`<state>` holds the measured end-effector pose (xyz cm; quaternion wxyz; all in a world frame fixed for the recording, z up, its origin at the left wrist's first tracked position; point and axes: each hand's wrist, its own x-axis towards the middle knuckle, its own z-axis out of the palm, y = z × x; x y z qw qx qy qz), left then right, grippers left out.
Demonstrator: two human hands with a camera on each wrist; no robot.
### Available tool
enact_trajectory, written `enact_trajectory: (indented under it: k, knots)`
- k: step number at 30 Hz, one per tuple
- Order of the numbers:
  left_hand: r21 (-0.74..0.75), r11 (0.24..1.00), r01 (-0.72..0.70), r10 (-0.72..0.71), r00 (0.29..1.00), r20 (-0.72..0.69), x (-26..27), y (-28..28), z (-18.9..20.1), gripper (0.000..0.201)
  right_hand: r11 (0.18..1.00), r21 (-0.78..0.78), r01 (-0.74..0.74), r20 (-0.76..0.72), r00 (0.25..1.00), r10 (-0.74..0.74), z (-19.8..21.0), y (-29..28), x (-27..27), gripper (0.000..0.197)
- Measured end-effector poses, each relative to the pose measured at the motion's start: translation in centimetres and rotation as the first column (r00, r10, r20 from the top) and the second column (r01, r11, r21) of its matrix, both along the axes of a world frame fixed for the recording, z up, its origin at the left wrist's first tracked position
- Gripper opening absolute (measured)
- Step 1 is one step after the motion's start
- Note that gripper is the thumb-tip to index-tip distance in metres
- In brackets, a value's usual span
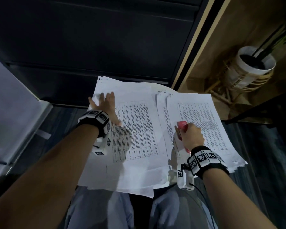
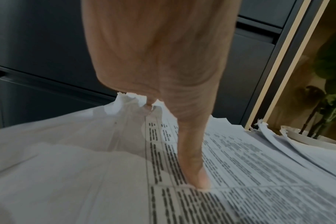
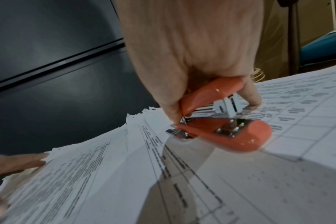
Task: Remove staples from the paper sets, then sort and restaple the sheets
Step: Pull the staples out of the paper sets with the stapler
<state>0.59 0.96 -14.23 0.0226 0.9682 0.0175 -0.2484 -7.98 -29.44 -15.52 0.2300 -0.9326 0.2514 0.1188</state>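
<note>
Two stacks of printed sheets lie side by side over my lap. On the left stack (image 1: pixel 135 123) my left hand (image 1: pixel 106 104) rests flat with straight, spread fingers, near its torn top-left corner (image 2: pixel 125 100); the thumb (image 2: pixel 194 159) presses on the printed table. My right hand (image 1: pixel 192 134) grips a coral-red stapler (image 1: pixel 182 127) just over the left margin of the right stack (image 1: pixel 205 116). In the right wrist view the stapler (image 3: pixel 226 125) shows its metal jaw end pointing left, slightly apart.
A dark cabinet with drawers (image 1: pixel 89 38) stands right behind the sheets. A white plant pot on a rattan stand (image 1: pixel 253 68) sits on the floor at the right. The paper edges overhang my knees (image 1: pixel 97 209).
</note>
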Motion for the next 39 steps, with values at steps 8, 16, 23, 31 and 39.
enact_trajectory:
  k: [8,16,23,31,39]
  knots:
    - [0.052,0.991,0.120,-0.120,0.993,0.010,1.5,0.4,0.2,0.150,1.000,-0.001,-0.015,0.005,1.000,0.015,0.1,-0.1,0.2,0.026]
    - [-0.032,0.993,0.116,-0.114,0.992,0.052,1.2,0.9,-0.2,0.148,0.999,0.001,-0.034,0.026,0.999,0.034,-0.1,-0.2,0.3,0.015]
    - [-0.084,0.991,0.105,-0.091,0.983,0.163,1.1,1.9,-1.2,0.124,0.999,-0.008,-0.037,0.043,0.998,0.037,0.0,-0.4,0.3,0.017]
    - [-0.129,0.992,0.013,0.022,0.964,0.266,1.6,1.0,-0.6,0.082,0.999,-0.018,-0.046,0.049,0.998,0.047,-0.7,-0.5,0.4,0.016]
    - [-0.604,0.797,0.002,0.237,0.919,0.315,0.9,-0.2,1.2,0.017,0.999,-0.025,-0.043,0.053,0.998,0.044,-0.8,-0.5,0.4,0.021]
